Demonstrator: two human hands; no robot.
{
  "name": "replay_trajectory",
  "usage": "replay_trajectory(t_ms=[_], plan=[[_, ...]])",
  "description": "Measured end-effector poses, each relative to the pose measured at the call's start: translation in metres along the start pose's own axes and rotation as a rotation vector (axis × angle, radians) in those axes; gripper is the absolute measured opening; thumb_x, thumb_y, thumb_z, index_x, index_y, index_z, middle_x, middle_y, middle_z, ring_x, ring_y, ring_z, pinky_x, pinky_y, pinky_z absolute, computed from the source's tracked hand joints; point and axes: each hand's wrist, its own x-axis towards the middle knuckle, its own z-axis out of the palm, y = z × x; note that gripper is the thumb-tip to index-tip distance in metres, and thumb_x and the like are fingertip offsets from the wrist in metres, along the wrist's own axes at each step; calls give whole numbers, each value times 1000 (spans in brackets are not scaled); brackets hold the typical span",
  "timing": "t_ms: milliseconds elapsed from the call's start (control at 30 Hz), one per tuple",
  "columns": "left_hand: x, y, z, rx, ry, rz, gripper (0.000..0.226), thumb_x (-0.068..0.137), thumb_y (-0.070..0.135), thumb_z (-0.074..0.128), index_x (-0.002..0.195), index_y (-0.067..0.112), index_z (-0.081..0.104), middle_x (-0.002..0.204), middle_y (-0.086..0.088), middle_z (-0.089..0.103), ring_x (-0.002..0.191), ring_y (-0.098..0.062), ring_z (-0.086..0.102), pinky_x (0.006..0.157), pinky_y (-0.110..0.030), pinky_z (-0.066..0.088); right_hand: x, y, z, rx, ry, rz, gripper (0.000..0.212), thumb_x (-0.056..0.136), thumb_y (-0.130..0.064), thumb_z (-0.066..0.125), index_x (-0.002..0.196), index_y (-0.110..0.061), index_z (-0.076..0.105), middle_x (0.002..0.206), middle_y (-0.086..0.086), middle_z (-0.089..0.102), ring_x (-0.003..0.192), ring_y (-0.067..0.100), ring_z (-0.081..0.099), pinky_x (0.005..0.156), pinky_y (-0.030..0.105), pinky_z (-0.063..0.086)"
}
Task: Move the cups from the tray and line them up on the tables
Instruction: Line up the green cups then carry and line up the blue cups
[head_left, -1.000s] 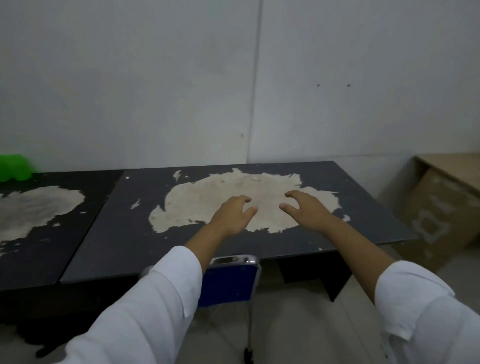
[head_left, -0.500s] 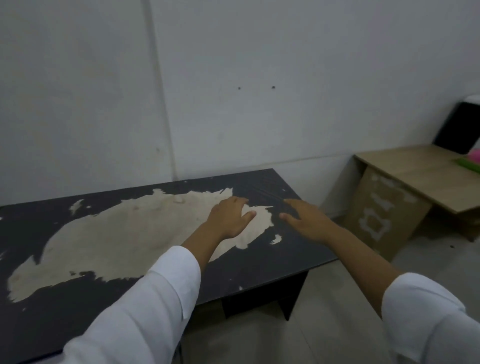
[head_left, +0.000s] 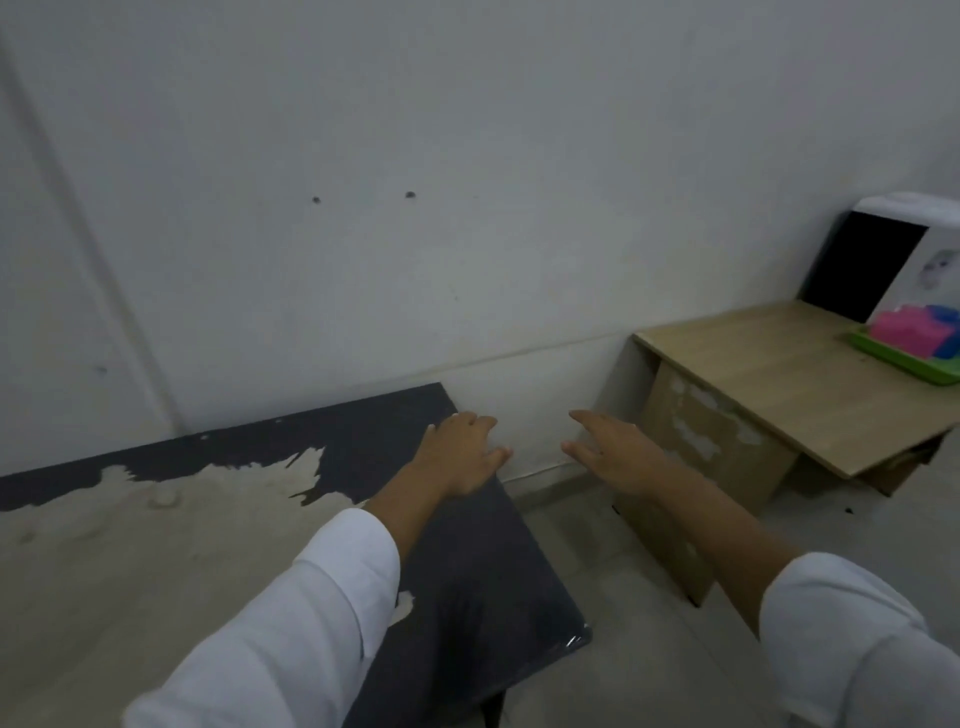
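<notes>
Cups (head_left: 906, 323), pink and blue, sit in the green tray (head_left: 889, 355) at the far right of the wooden table (head_left: 769, 374), well apart from your hands. Your left hand (head_left: 460, 457) is over the dark table (head_left: 467, 571) at its far right corner, fingers loosely spread, holding nothing. Your right hand (head_left: 610, 454) is stretched out between the two tables, fingers straight, also holding nothing.

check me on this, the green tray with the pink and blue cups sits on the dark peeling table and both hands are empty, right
Not quite. The head view shows the green tray with the pink and blue cups on the light wooden desk at the right, not on the dark peeling table. The rest holds: the left hand and the right hand are both empty.
</notes>
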Motion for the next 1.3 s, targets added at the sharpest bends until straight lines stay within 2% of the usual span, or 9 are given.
replay_trajectory(t_ms=[167,400,600,1000,1300], plan=[[86,61,29,6,19,-9,62,94,50,40,144,14,32,150,-11,34,137,-27,33,112,-42,29,44,97,-30,-16,3,-19,60,96,-46,39,147,-16,25,154,5,28,141,23,26,115,48,21],[196,167,65,-65,42,-71,62,94,51,41,144,16,32,151,-10,34,137,-28,33,111,-44,29,95,234,-88,-24,-38,-53,60,96,-44,42,146,-14,27,153,8,29,140,24,30,114,36,26],[290,252,89,-83,25,-51,61,94,49,41,144,14,32,149,-10,35,135,-28,36,110,-43,32,137,353,-127,-7,-44,-66,58,96,-40,44,146,-12,29,150,11,34,137,24,34,110,32,28],[458,364,141,-106,-11,-11,60,94,48,42,144,16,33,149,-12,35,136,-28,35,107,-39,31,208,538,-158,68,-7,-3,57,96,-40,45,145,-14,31,150,7,35,138,22,32,111,31,26],[592,460,174,-109,-6,15,59,93,49,43,141,16,37,148,-8,37,135,-27,36,109,-41,33,269,669,-210,133,55,42,55,95,-40,47,142,-14,35,148,6,39,136,20,35,107,28,27]])
